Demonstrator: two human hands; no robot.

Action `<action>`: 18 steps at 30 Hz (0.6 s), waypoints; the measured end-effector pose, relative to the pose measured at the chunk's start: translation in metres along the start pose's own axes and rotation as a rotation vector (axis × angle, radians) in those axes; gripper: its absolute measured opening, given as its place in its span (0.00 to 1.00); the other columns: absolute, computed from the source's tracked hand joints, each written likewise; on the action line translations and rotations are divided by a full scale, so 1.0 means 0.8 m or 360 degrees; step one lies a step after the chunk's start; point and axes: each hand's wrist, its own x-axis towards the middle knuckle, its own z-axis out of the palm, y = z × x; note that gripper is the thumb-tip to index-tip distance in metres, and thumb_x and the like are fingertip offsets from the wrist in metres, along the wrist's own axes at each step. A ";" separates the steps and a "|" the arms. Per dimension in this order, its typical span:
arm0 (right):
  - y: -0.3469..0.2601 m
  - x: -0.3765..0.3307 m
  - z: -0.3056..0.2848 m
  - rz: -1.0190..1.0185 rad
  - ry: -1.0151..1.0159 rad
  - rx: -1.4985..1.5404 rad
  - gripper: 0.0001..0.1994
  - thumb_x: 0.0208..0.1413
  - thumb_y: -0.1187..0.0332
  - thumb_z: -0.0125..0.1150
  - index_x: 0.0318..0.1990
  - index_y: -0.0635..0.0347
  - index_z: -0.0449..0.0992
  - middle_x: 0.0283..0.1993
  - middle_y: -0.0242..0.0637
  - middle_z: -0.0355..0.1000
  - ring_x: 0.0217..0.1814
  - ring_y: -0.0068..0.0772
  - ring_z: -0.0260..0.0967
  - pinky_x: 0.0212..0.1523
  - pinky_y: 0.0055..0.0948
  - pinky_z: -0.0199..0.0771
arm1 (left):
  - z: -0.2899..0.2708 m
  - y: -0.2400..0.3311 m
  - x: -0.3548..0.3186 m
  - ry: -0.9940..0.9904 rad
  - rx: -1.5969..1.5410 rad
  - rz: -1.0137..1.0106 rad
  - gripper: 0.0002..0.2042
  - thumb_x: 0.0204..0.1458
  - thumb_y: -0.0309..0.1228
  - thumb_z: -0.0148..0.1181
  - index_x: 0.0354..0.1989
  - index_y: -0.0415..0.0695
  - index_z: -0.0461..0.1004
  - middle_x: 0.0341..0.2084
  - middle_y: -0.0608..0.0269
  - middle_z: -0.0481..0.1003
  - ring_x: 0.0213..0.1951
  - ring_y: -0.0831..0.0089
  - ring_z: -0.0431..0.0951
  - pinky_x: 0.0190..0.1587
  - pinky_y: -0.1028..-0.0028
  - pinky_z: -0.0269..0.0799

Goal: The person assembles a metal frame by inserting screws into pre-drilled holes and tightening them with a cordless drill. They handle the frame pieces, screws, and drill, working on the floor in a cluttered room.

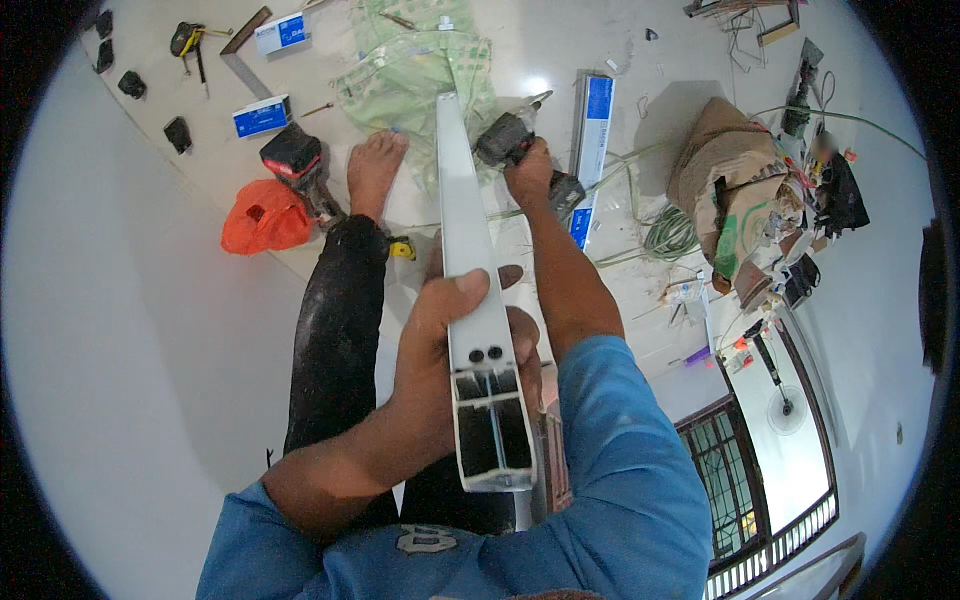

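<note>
Overhead, looking down a long white aluminium profile [468, 260] held upright, its hollow near end close to the camera, its far end down on the floor [560, 50]. Left hand [450, 340] wrapped round the profile near the top, thumb across the front face just above two small dark holes, fingers [508, 274] curled behind and clenched on the metal. Right hand [530, 175] further down, just right of the profile, gripped shut on a dark cordless drill [505, 138] pressed against the profile's side. Bare foot [374, 165] planted on the floor just left of the profile's base, dark trouser leg above it. Second drill with a red battery [297, 162] lying left of the foot, beside an orange plastic bag [263, 217]; contents of the bag not visible. Green-patterned plastic sheeting [410, 70] behind the profile's foot. Long white-and-blue box [592, 150] lying right of the drill hand, closed. Brown sacks [735, 190] at the floor's right edge, stuffed full, contents indistinct. Coil of green cable [670, 232] between box and sacks.
</note>
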 end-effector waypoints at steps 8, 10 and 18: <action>-0.152 -0.151 -0.315 0.0159 -0.0305 0.0536 0.31 0.61 0.58 0.76 0.68 0.59 0.70 0.60 0.61 0.81 0.66 0.62 0.79 0.63 0.49 0.80 | -0.016 -0.008 0.021 0.0100 -0.0035 0.0058 0.30 0.58 0.54 0.64 0.52 0.37 0.71 0.25 0.51 0.77 0.19 0.55 0.80 0.23 0.57 0.78; -0.151 -0.224 -0.373 -0.0049 -0.0100 0.0891 0.34 0.60 0.74 0.77 0.73 0.63 0.70 0.62 0.49 0.83 0.61 0.38 0.83 0.61 0.37 0.84 | 0.003 -0.009 0.019 0.0211 0.0069 0.0082 0.31 0.56 0.55 0.65 0.51 0.36 0.71 0.25 0.49 0.77 0.20 0.53 0.80 0.25 0.57 0.79; -0.238 -0.431 -0.620 -0.0294 -0.0414 0.0044 0.15 0.69 0.65 0.70 0.58 0.59 0.83 0.55 0.44 0.83 0.56 0.39 0.80 0.55 0.44 0.79 | 0.058 0.012 0.004 0.0456 0.0288 0.0177 0.22 0.57 0.43 0.67 0.47 0.35 0.73 0.28 0.52 0.78 0.32 0.53 0.83 0.39 0.53 0.84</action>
